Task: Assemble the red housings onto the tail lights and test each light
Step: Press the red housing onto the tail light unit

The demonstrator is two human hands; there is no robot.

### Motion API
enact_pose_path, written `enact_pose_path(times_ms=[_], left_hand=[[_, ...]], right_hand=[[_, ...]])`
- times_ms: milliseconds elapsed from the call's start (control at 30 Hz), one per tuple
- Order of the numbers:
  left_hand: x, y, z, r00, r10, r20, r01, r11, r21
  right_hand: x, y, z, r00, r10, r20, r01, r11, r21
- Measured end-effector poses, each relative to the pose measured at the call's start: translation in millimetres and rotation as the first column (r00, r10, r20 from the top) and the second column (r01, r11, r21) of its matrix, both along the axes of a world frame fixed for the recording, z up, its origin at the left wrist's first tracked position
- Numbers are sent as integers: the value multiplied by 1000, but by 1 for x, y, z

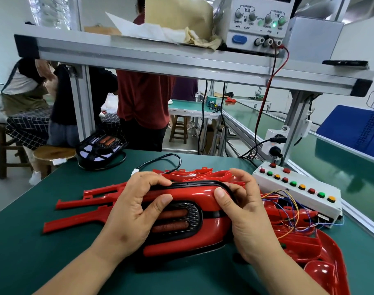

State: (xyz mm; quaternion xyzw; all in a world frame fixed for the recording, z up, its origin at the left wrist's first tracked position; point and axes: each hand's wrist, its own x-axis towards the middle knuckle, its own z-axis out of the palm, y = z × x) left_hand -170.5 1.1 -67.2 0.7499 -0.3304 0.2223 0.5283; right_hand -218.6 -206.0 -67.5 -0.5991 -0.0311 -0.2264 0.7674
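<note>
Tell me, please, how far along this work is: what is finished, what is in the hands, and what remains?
Done: I see no finished light set aside. In hand: the left hand and right hand grip one tail light with a red housing on it. Left: a second tail light at the far edge is bare, loose red housings lie piled, and testing at the button box seems ahead.
</note>
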Motion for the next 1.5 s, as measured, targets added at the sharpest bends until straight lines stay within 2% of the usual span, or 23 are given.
enact_pose_path(times_ms=[100, 233, 433, 567, 700, 800, 900, 1000, 1067, 1200, 1267, 1333, 1400, 1500], left_hand=[[-3, -2, 1, 998, 6, -63, -10, 998, -61], [-4, -2, 2, 982, -39, -185, 10, 988, -156], [-6, -1, 7, 917, -211, -339, 118, 954, -276], [-6, -6, 10, 913, -201, -354, 96, 951, -292], [-7, -10, 13, 842, -317, -436, 120, 898, -422], [-3, -7, 15, 762, -396, -513, 114, 862, -495], [1, -2, 14, 680, -439, -588, 96, 848, -522], [5, 8, 16, 628, -501, -595, 136, 824, -551], [5, 13, 17, 641, -523, -562, 166, 809, -564], [2, 10, 17, 711, -415, -568, 78, 849, -522], [2, 17, 22, 714, -360, -600, 91, 898, -430], [7, 33, 34, 681, -324, -657, 161, 941, -297], [19, 52, 46, 632, -270, -726, 162, 963, -217], [52, 73, 60, 698, -24, -715, -122, 981, -152]], right_hand=[[1, 1, 0, 990, 3, -144, -1, 1000, 13], [-2, 1, 3, 964, 138, -227, -145, 989, -17], [-2, -1, 5, 968, 133, -213, -142, 989, -31], [-2, 2, 5, 977, 92, -195, -104, 993, -48], [-4, 2, 8, 969, 78, -233, -94, 994, -58], [-4, -1, 14, 943, 96, -320, -129, 988, -86], [-6, -3, 21, 892, 188, -412, -197, 980, 22], [-8, -5, 23, 893, 227, -389, -213, 974, 78], [-10, -7, 21, 906, 233, -352, -211, 972, 101], [-11, -7, 20, 907, 262, -329, -228, 964, 138], [-12, -12, 26, 891, 290, -349, -274, 957, 96], [-13, -17, 33, 858, 336, -389, -353, 935, 31], [-14, -17, 37, 836, 343, -428, -386, 922, -14], [-13, -13, 34, 805, 307, -508, -393, 917, -69]])
